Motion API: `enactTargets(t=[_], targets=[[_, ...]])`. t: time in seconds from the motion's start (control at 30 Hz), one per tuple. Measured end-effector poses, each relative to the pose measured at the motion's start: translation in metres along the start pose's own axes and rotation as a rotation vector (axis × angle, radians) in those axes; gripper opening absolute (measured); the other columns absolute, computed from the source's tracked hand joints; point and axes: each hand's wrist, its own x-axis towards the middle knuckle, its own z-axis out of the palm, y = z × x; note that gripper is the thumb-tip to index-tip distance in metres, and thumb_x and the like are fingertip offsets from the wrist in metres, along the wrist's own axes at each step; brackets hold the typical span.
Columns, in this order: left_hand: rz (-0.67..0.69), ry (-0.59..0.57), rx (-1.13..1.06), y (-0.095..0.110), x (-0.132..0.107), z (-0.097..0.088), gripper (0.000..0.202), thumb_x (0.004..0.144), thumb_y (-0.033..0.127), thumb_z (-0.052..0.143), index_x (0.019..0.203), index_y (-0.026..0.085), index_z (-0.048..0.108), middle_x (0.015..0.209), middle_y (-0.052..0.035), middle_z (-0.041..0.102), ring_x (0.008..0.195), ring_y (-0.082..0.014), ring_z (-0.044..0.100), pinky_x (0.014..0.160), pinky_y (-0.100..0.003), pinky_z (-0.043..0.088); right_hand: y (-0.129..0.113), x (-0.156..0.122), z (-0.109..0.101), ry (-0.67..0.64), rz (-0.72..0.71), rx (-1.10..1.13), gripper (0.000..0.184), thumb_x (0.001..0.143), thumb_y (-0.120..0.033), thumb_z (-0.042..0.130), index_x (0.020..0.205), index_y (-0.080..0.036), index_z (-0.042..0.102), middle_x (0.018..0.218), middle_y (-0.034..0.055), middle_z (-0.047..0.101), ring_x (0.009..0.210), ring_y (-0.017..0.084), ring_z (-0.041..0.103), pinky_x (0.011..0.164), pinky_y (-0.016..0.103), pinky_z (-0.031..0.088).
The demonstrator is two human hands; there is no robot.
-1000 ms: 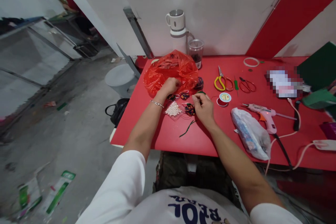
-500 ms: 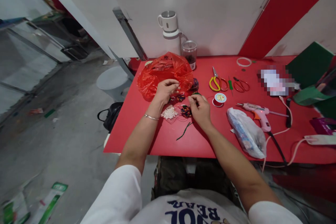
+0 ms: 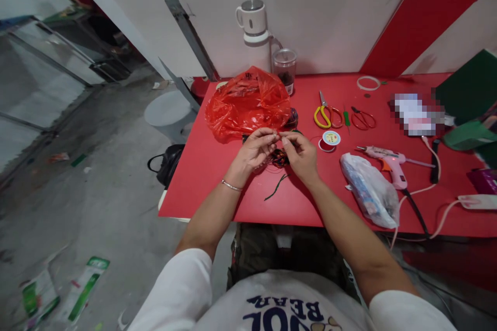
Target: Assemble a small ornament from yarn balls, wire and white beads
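Observation:
My left hand (image 3: 256, 151) and my right hand (image 3: 300, 153) meet fingertip to fingertip over the red table (image 3: 217, 186), just in front of a crumpled red plastic bag (image 3: 248, 102). Both pinch something thin between thumb and fingers; it is too small to name. Under the hands lies a small dark multicoloured beaded piece (image 3: 278, 158). A short dark green wire (image 3: 276, 187) lies on the table nearer to me. A silver bracelet is on my left wrist.
Yellow-handled scissors (image 3: 324, 115), red-handled snips (image 3: 364, 120), a red thread spool (image 3: 330, 140), a pink glue gun (image 3: 388, 163) with its cable, and a clear bag (image 3: 368, 191) lie to the right. A white cup (image 3: 254, 18) and clear jar (image 3: 284, 67) stand at the wall.
My left hand has left the red bag and come down to meet my right hand. The bag of white beads beside the beaded piece is now hidden under my left hand.

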Motion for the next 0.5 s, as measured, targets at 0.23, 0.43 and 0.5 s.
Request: enactTargets(t=[0.23, 0.43, 0.5], targets=[[0.004, 0.058, 0.079, 0.0015, -0.0004, 0.0007, 0.024, 0.071, 0.007, 0.089, 0.08, 0.018, 0.069, 0.082, 0.0009, 0.075, 0.075, -0.0101, 0.073, 0.063, -0.018, 0.055, 0.0015, 0.0004, -0.0002, -0.016, 0.02, -0.038, 0.018, 0.096, -0.037, 0.062, 0.085, -0.024, 0.069, 0.109, 0.0098, 0.08, 0.101, 0.024, 0.075, 0.091, 0.041, 0.06], [0.016, 0.039, 0.135, 0.0026, -0.0015, 0.0015, 0.024, 0.067, 0.01, 0.092, 0.078, 0.018, 0.072, 0.083, 0.0002, 0.076, 0.074, -0.0099, 0.071, 0.063, -0.019, 0.055, 0.0033, 0.0023, -0.0014, -0.018, 0.016, -0.069, 0.018, 0.095, -0.037, 0.061, 0.084, -0.025, 0.069, 0.101, 0.0079, 0.079, 0.095, 0.022, 0.073, 0.089, 0.039, 0.059], [0.036, 0.032, 0.166, 0.0027, -0.002, 0.0006, 0.025, 0.064, 0.013, 0.095, 0.078, 0.018, 0.074, 0.084, -0.0002, 0.077, 0.073, -0.01, 0.071, 0.063, -0.019, 0.055, 0.0034, 0.0028, -0.0018, -0.031, 0.011, -0.064, 0.018, 0.095, -0.036, 0.062, 0.084, -0.025, 0.069, 0.1, 0.0075, 0.079, 0.095, 0.022, 0.073, 0.089, 0.039, 0.059]])
